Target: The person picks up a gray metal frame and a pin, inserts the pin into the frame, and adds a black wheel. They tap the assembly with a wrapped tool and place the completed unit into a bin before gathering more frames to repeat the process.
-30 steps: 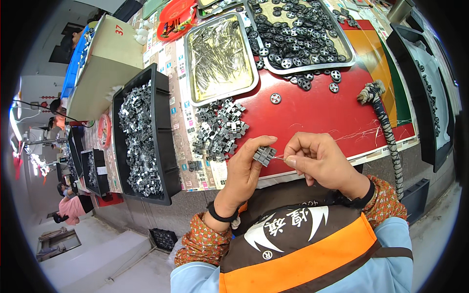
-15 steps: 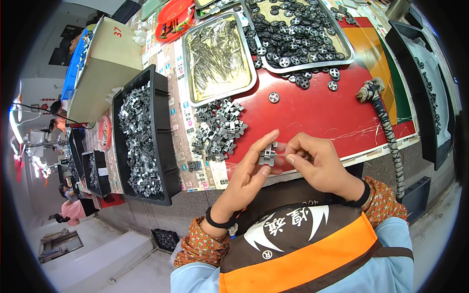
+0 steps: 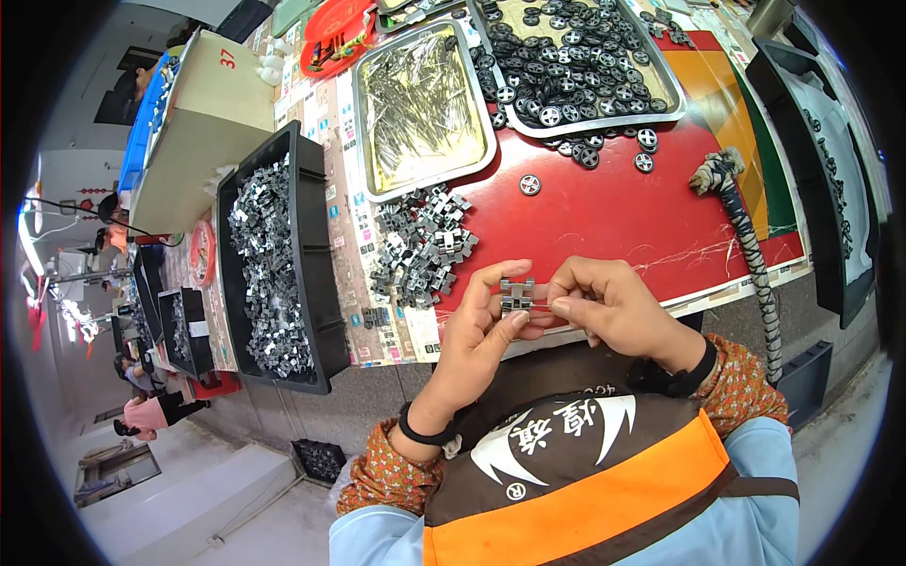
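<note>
My left hand (image 3: 481, 330) holds a small grey plastic block with notched ends (image 3: 516, 294) between thumb and fingers, just past the table's near edge. Close to the block's right side, my right hand (image 3: 609, 307) is closed in a pinch; what its fingertips hold is too small to make out. A heap of similar grey blocks (image 3: 425, 245) lies beyond my left hand. Farther back stands a metal tray (image 3: 370, 156) of thin metal pins (image 3: 420, 104). One small black wheel with silver spokes (image 3: 530, 185) lies alone on the red board (image 3: 604, 212).
A second metal tray (image 3: 604, 124) heaped with black wheels stands at the back, several wheels spilled before it. At left is a black bin (image 3: 316, 283) of grey parts. A wrapped rod (image 3: 746, 236) and another black bin (image 3: 802, 179) are at right. People (image 3: 156, 415) move far left.
The grey block has turned in my left fingers, showing more of its notched side. My hands stay close together in nearly the same place. The person in pink has shifted.
</note>
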`<state>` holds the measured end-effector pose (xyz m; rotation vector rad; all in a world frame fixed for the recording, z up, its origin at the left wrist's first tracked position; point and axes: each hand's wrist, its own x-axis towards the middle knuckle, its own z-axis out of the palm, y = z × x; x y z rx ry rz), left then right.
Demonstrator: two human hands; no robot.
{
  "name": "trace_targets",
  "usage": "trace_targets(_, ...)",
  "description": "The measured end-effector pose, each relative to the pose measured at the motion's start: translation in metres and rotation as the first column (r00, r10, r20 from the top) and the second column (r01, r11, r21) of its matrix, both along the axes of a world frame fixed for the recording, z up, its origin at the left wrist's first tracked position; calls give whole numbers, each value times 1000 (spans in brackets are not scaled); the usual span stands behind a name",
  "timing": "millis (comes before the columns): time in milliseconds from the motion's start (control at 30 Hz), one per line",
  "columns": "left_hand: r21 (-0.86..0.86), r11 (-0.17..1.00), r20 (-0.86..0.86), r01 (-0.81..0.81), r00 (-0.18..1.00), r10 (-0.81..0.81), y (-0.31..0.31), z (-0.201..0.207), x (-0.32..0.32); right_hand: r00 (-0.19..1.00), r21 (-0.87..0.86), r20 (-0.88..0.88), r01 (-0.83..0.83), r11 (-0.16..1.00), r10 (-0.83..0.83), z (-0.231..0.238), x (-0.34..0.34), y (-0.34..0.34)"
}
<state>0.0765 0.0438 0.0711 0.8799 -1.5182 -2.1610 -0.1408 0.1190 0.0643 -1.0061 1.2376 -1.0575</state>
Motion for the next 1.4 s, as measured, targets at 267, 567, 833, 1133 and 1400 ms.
trace_targets(267,75,997,41,21,999,-24,3,6,-6,991,-157,-126,18,987,-38,-4,5,13)
trace_targets(567,-100,993,107,68,993,-57,8,-1,-8,998,-15,57,34,999,-33,-5,8,20)
trace_targets(833,80,992,53,-97,994,93,9,1,-7,995,38,29,93,995,-94,-8,6,17)
trace_targets(1133,-135,991,139,-15,990,34,11,-4,-5,970,-185,-240,0,983,-45,-2,6,14)
trace_targets(1400,-83,996,165,9,986,5,13,-1,-7,991,136,131,17,991,-35,-4,3,14)
